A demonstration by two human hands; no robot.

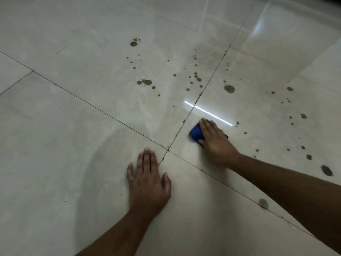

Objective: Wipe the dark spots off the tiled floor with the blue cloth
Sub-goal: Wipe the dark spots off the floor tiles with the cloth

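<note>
Right hand (215,140) pressed flat on blue cloth (196,133), fingers extended over it, just right of grout line (186,117). Left hand (147,179) open, palm braced on tiled floor (73,145). Dark spots (229,89) mostly beyond cloth. Risks: bunched cloth smearing rather than lifting; glossy tile letting braced palm slip.

Blue cloth (196,133): bunched, flat on pale glossy tiled floor (73,135), beside a grout joint. Dark spots (229,89) scattered beyond it.
</note>
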